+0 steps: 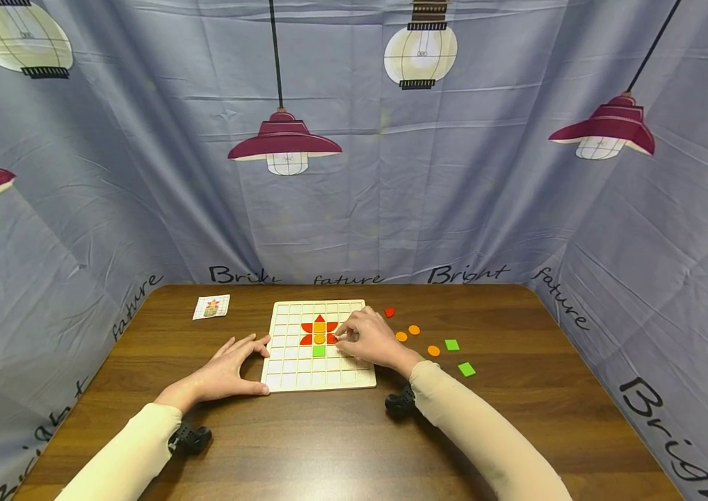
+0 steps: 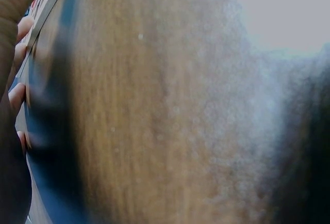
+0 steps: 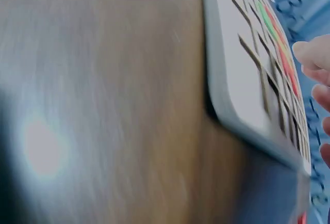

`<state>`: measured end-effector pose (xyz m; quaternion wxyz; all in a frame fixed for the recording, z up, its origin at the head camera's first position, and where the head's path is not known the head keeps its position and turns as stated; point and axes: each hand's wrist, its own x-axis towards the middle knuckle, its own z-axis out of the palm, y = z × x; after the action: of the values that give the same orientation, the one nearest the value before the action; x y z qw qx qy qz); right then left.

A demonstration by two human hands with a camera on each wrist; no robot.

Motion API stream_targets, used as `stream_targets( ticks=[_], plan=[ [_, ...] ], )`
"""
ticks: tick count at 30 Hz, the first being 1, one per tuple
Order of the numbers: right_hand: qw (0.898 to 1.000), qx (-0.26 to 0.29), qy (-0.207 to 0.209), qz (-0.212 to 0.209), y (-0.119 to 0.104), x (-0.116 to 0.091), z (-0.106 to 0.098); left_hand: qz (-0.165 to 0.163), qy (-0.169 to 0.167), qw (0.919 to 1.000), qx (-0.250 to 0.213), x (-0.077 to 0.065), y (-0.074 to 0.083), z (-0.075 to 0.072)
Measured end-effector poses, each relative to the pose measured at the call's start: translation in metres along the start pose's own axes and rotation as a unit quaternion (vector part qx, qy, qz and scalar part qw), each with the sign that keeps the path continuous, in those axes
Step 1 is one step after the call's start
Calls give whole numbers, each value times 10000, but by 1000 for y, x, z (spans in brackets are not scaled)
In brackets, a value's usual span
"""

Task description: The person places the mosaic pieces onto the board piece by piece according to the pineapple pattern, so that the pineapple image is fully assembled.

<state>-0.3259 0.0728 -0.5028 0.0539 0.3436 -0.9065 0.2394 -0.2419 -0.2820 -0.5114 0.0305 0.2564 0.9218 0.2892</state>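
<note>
A pale square grid board point(image 1: 291, 372) lies on the table, bearing a flower pattern of red pieces point(image 1: 319, 319), an orange square with an orange circle point(image 1: 319, 339) below it, and a green square point(image 1: 319, 351). My left hand point(image 1: 222, 372) rests at the board's left side, fingers and thumb spread, with the thumb by the near corner. Over the board, my right hand point(image 1: 369, 339) pinches a red petal-shaped piece point(image 1: 332, 339) at the pattern's lower right, its fingertips partly covering it. In the right wrist view the thumb point(image 3: 312, 53) is close over the board's surface.
To the right of the board lie a red piece point(image 1: 389, 312), several orange circles point(image 1: 433, 351) and two green squares point(image 1: 467, 369). A card with a small printed flower pattern point(image 1: 211, 307) sits at the back left. Printed curtains point(image 1: 354, 229) rise behind the brown table point(image 1: 304, 445).
</note>
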Motion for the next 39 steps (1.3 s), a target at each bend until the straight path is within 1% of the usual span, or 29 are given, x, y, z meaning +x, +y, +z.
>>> stream_targets(
  ticks=[5, 10, 14, 20, 25, 32, 35, 39],
  plan=[
    [9990, 296, 99, 322, 25, -13, -21, 8, 6, 10000, 5, 0, 1, 0],
    [9965, 427, 266, 664, 48, -28, -39, 1, 8, 10000, -15, -1, 1, -1],
    [9944, 390, 333, 920, 63, -41, -53, -2, -7, 10000, -27, 0, 1, -1],
    [9931, 197, 439, 1073, 83, -59, -67, 27, 5, 10000, -60, -1, 1, -1],
    [9920, -20, 367, 1209, 96, -69, -73, 39, 26, 10000, -72, -1, 2, -2],
    [9885, -176, 253, 1478, 106, -74, -74, -15, -16, 10000, -60, -2, 1, -2],
    [9863, -152, 214, 1628, 110, -75, -72, 33, 3, 10000, -51, -1, 1, -2],
    [9854, -10, 219, 1688, 117, -76, -70, 71, 38, 9999, -63, -1, 1, -2]
  ],
)
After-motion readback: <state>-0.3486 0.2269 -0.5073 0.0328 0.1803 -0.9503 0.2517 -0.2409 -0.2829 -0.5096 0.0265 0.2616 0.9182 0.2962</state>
